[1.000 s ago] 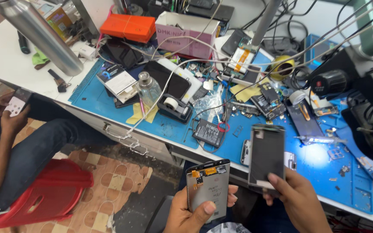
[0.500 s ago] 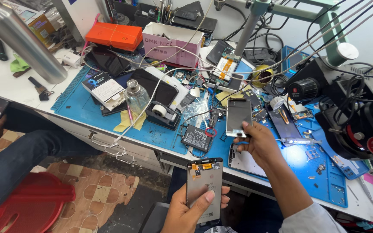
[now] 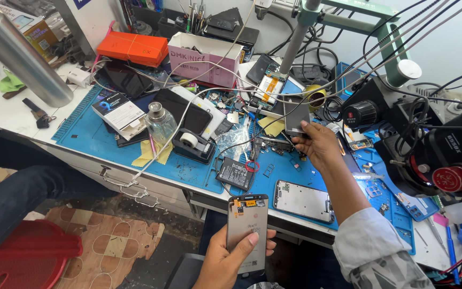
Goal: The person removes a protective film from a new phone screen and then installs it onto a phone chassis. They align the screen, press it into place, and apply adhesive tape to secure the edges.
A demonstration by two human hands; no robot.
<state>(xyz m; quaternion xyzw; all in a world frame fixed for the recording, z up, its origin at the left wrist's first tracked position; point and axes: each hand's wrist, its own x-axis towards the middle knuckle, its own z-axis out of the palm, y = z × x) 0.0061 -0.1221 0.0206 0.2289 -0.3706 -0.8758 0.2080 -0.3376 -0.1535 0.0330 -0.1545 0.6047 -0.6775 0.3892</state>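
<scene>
Workbench clutter fills our view, so we start with the widest thing: the blue work mat (image 3: 188,171) spread across the white bench, running from nine o'clock to four o'clock. At three o'clock stands a black microscope (image 3: 402,118) on its green arm, cables trailing off it. At ten o'clock a steel bottle (image 3: 20,53) lies tilted over the bench, and toward eleven o'clock an orange box (image 3: 133,48) sits just beside a pink-and-white open box (image 3: 204,59). At seven o'clock, on the floor, we see a red stool (image 3: 22,257), with another person's denim-clad leg (image 3: 22,198) above it.

Nearer the middle, a bare phone frame (image 3: 303,200) lies flat on the mat at five o'clock. A black battery (image 3: 235,174) rests just left of it, and a black tape dispenser (image 3: 193,144) and a small glass bottle (image 3: 161,122) stand farther toward nine o'clock.

Our left hand (image 3: 225,262), at six o'clock below the bench edge, is closed around a grey phone chassis (image 3: 247,230), thumb laid across its face, the piece upright and off the mat. Our right hand (image 3: 319,147), stretched to the centre just past one o'clock, pinches a dark flat panel (image 3: 297,119) by its lower edge between thumb and fingers, holding it above the mat, well apart from the chassis.
</scene>
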